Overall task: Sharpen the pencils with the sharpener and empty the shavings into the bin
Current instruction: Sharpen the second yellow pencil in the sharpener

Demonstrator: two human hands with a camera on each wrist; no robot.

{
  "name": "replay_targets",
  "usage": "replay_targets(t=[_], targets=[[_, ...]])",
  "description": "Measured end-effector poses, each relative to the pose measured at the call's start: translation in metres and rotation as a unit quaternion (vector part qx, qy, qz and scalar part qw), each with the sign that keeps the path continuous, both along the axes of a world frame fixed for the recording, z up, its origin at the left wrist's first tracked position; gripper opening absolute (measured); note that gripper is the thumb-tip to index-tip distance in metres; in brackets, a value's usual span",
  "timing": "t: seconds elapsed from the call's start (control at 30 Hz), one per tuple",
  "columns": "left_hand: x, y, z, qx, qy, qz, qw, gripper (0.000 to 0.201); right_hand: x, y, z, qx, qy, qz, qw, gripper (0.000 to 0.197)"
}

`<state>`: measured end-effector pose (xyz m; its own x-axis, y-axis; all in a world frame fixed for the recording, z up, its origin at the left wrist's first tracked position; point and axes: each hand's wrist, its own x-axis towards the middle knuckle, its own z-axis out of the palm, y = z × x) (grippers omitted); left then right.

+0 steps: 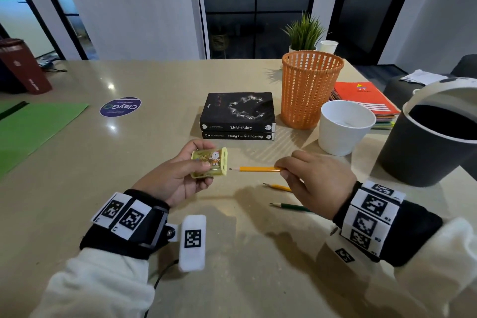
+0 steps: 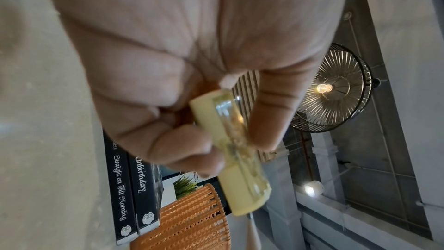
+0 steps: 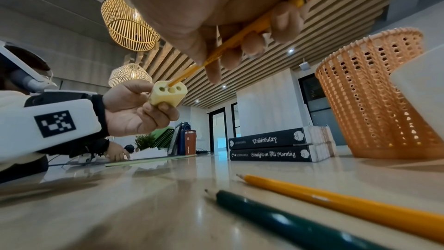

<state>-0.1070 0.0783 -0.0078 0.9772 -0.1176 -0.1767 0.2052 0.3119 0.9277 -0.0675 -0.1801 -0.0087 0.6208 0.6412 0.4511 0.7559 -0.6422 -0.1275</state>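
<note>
Both hands raised | left hand (image 1: 178,175) grips sharpener (image 1: 209,162) | right hand (image 1: 316,181) pinches yellow pencil (image 1: 259,169), tip just outside it

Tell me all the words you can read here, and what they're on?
"Unbirthday": spine of the top black book.
"Straight on Till Morning": spine of the bottom black book.
"LIZ BRASWELL": both spines, small.
"ClayGo": round purple sticker, seen upside down; its smaller words are too blurred.
Orange notebook: print unreadable.

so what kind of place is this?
Likely a shared office or café-style lounge: long beige stone-look table, woven pendant lamps under a slatted wooden ceiling, dark-framed glass partitions.
</note>
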Motion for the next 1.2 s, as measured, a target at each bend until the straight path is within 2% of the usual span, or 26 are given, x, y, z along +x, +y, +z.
replay_targets(t=[0.37, 0.9, 1.1, 1.2], targets=[[0.001, -0.001, -0.007, 0.021, -0.001, 0.030, 0.999, 0.037, 0.004, 0.006, -0.005, -0.007, -0.018, 0.016, 1.000, 0.027], [-0.002, -0.004, -0.003, 0.089, -0.028, -0.019, 0.995, 0.034, 0.001, 0.014, -0.009, 0.004, -0.014, 0.019, 1.000, 0.027], [-0.002, -0.007, -0.002, 0.107, -0.026, -0.038, 0.993, 0.031, -0.003, 0.020, -0.013, 0.037, -0.017, 0.020, 0.999, 0.007], [-0.002, -0.006, -0.004, 0.119, -0.018, -0.036, 0.992, 0.026, -0.002, 0.019, -0.015, 0.029, -0.022, 0.038, 0.999, 0.020]])
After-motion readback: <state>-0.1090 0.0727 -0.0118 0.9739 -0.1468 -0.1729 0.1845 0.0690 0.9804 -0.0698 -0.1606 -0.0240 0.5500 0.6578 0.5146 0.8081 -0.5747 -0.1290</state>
